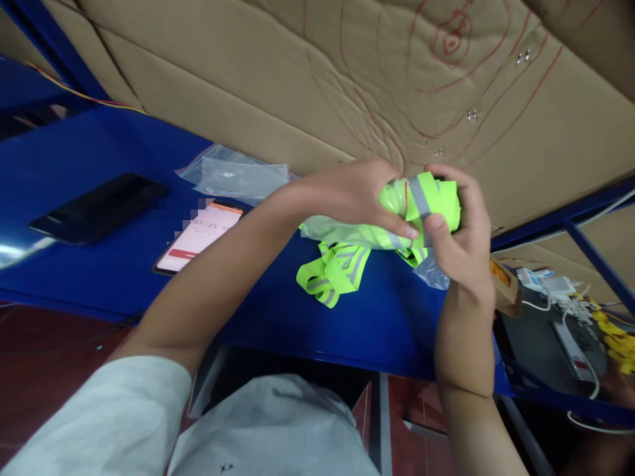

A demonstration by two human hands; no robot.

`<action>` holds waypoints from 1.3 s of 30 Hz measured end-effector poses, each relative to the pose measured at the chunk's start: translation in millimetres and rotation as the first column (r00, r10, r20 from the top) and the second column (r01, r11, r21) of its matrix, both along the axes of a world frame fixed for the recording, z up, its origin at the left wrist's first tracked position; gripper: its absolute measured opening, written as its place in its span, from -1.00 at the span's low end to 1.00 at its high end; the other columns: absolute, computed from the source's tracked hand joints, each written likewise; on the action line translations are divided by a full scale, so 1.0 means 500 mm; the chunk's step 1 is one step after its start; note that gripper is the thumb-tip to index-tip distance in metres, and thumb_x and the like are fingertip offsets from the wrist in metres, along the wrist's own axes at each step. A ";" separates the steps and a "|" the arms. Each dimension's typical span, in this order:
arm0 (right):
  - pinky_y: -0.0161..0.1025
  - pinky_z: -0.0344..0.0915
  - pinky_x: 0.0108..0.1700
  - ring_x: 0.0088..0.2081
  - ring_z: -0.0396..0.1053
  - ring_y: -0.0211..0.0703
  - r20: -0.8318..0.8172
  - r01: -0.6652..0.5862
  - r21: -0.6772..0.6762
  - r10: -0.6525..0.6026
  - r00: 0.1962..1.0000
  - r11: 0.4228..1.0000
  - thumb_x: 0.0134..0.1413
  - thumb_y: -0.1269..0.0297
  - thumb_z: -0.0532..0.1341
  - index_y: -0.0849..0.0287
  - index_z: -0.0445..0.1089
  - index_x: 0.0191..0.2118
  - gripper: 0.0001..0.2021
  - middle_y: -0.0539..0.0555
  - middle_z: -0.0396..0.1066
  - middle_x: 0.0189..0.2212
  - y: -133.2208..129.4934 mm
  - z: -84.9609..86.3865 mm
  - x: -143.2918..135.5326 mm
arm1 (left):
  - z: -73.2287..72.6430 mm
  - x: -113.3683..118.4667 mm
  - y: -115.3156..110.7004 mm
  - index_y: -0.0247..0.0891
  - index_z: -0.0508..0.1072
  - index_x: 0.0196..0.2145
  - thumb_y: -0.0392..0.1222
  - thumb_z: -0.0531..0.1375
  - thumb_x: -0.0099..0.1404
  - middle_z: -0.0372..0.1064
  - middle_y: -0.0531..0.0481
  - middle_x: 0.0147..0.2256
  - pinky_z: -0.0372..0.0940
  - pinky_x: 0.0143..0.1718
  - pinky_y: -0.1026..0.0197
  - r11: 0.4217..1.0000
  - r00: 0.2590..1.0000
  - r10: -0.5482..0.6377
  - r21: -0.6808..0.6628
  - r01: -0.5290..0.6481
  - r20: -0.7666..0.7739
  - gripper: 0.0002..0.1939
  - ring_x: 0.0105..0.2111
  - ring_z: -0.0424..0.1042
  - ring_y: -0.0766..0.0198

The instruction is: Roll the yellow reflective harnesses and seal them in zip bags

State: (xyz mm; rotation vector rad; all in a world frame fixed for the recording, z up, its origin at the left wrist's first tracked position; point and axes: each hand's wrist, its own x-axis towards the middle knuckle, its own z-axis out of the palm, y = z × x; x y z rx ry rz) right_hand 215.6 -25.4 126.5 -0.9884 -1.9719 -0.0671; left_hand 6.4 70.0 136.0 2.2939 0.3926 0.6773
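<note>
My left hand [360, 198] is closed on a clear plastic bag [347, 233], its thumb near the bag's mouth. Fluorescent yellow-green shows through the film. In my right hand [464, 231] is a folded bundle of yellow-green reflective strap [436, 201] with grey stripes, its fingers behind and thumb in front. The bundle's left end meets the bag's mouth, partly covered by film; how far it sits inside I cannot tell. Below my hands, loose loops of reflective strap [330, 274] lie on the blue table [297, 324]. Another piece of clear plastic [432, 272] lies beneath my right wrist.
Flat clear bags [238, 175] lie by the cardboard wall [223, 73]. A phone with a lit timer [201, 231] and a dark device [96, 206] are on the left. At right, a small cardboard box [505, 287] stands near white cables and yellow items [615, 340].
</note>
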 end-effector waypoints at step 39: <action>0.13 0.46 0.06 -0.04 0.48 0.10 0.035 0.226 0.139 -0.233 0.972 0.964 0.32 -0.19 0.25 -0.10 0.53 -0.04 -0.66 0.11 0.53 -0.13 -0.015 0.022 0.006 | -0.028 0.036 -0.001 -0.22 0.59 -0.12 0.17 0.31 0.36 0.56 0.08 -0.21 0.42 -0.13 0.25 0.921 0.967 -0.213 -0.303 0.247 0.140 -0.61 -0.09 0.56 0.15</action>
